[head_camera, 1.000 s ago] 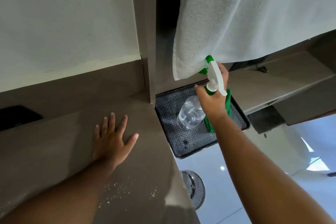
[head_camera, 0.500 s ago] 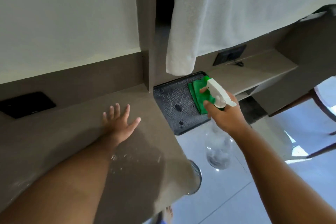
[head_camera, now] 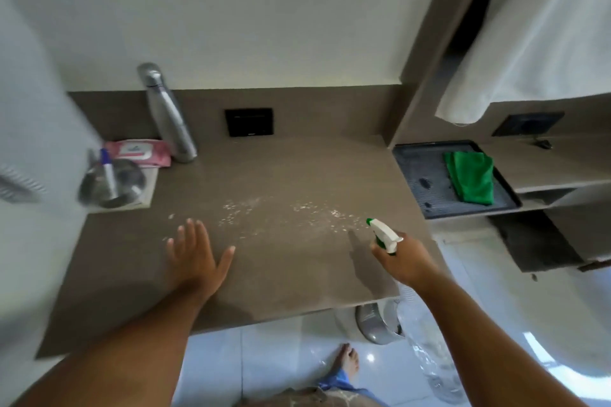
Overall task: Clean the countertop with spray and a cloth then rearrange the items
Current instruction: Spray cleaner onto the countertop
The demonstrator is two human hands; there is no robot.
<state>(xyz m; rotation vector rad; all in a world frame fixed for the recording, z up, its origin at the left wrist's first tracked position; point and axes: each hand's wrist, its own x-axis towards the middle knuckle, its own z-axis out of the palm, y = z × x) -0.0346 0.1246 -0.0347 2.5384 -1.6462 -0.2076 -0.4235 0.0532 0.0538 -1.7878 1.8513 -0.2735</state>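
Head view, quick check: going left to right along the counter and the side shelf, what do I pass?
Metal bowl with a pen in it → pink wipes pack → steel bottle → left hand flat on the countertop → spilled crumbs → spray bottle in the right hand → green cloth on the dark tray.

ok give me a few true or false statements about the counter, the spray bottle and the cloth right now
1. The right hand holds the spray bottle with its nozzle pointing over the countertop. True.
2. The green cloth is in the left hand. False: it lies on the dark tray to the right, and the left hand is empty, flat on the countertop.
3. Pale crumbs lie scattered on the countertop. True.
4. The metal bottle lies on its side. False: it stands at the back near the wall.
5. The pink wipes pack sits on the tray. False: it is on the countertop's left side beside the metal bottle.
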